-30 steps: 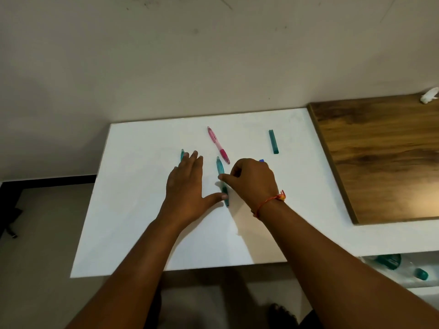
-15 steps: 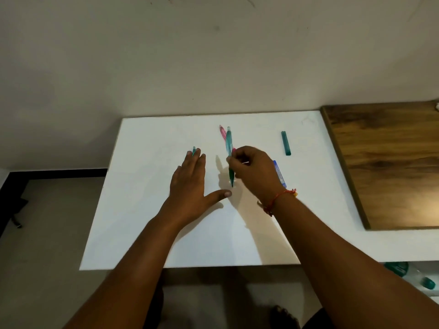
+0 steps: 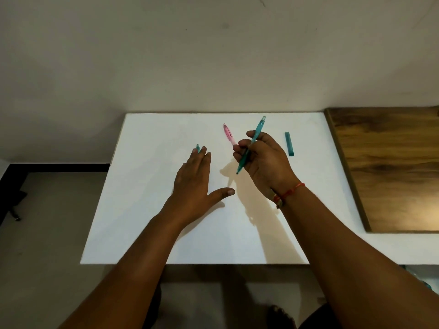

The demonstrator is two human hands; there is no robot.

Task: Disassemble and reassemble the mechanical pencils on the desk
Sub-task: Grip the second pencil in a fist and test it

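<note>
Head view:

- The right hand [image 3: 263,162] has its fingers and thumb curled round a teal pencil [image 3: 258,129], gripping it near the middle. The pencil is off the table [image 3: 142,210], over its far middle part and tilted, with its tip pointing down toward the near edge and its button end toward the far edge.
- A second ago this pencil lay flat on the table between the two hands, with the right fingers just pinching it. Half a second ago it was rising, and now it is fully lifted.
- The left hand [image 3: 192,179] has not moved. It lies flat on the table left of centre, fingers straight and thumb spread, holding nothing. A small teal piece [image 3: 197,147] shows just past its fingertips; whether they touch it cannot be told.
- A pink pencil [image 3: 228,134] lies near the far edge, just beside the right fingers and partly hidden by them.
- A short teal tube [image 3: 289,143] lies toward the far right corner, apart from the hand.
- A wooden board [image 3: 384,167] adjoins the table's right edge, and a red thread [image 3: 288,193] circles the right wrist.
- Judgement: the pick-up is done. The pencil looks whole, so taking it apart has likely not begun, and the free left hand will probably be needed to grip one end and pull or twist.
</note>
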